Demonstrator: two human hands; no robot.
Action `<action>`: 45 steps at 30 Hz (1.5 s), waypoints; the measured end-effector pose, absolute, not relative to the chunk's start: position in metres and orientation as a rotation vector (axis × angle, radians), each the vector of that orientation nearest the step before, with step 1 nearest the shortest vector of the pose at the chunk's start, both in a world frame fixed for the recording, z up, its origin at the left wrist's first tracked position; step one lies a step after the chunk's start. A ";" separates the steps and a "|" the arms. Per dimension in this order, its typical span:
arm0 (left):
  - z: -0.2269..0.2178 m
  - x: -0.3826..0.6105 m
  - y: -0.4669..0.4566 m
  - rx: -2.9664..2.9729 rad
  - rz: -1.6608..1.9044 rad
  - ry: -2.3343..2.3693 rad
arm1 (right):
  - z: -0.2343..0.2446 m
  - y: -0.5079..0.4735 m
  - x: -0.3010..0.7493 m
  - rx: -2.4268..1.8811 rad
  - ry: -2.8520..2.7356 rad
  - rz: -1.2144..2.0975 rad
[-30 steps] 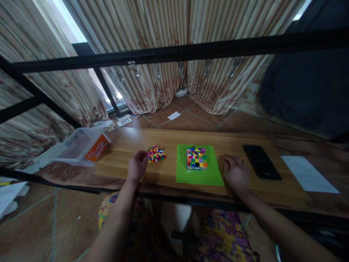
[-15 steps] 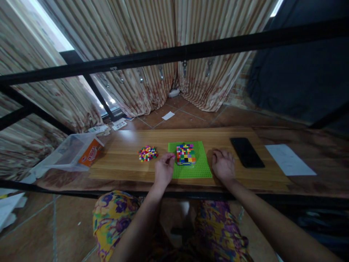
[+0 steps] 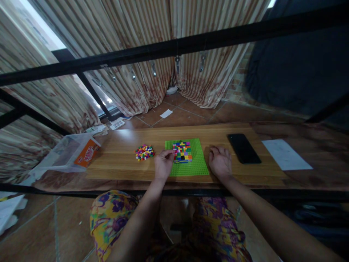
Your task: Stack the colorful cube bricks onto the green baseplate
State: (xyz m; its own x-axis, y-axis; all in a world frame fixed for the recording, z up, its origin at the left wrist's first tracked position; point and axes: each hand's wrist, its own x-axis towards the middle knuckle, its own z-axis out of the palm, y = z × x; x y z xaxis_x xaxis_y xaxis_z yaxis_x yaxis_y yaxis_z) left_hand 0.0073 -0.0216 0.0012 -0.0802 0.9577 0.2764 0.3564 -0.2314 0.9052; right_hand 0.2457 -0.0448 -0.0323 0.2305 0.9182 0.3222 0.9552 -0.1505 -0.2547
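Note:
My left hand [image 3: 164, 163] is at the left side of a square block of stacked multicoloured building bricks [image 3: 182, 152], thumb and forefinger pinched together at its edge. A small pink brick shows faintly at those fingertips, mostly hidden by them. The stack sits on a green studded baseplate [image 3: 200, 165]. To the left of this hand lies a loose pile of tiny coloured bricks [image 3: 144, 152]. Just right of the baseplate, my right hand [image 3: 220, 162] rests on the wooden board [image 3: 120, 160], its fingers loosely bent and apart, holding nothing.
A black phone [image 3: 244, 148] lies right of my right hand, with a white paper sheet [image 3: 287, 154] beyond it. A clear plastic box [image 3: 64, 153] with an orange label stands at the left end. A dark metal bar [image 3: 163, 46] crosses above the board.
My left hand has brought the pinched pink brick up against the left edge of the stack. My right hand stays resting beside the baseplate. The whole view has shifted slightly.

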 end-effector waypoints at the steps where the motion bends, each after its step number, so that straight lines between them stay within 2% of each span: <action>1: 0.001 0.007 -0.021 1.593 1.320 1.427 | -0.032 -0.045 0.245 -2.119 -1.727 -0.125; 10: 0.003 0.010 -0.020 1.339 1.341 1.403 | -0.034 -0.045 0.247 -2.103 -1.725 -0.141; 17: 0.006 0.009 -0.023 1.621 1.324 1.470 | -0.034 -0.045 0.248 -2.106 -1.737 -0.160; 36: 0.025 0.005 -0.029 2.035 0.998 1.604 | -0.031 -0.047 0.246 -2.125 -1.788 -0.175; 45: 0.021 -0.015 -0.051 1.927 1.134 1.760 | -0.035 -0.047 0.249 -2.105 -1.807 -0.199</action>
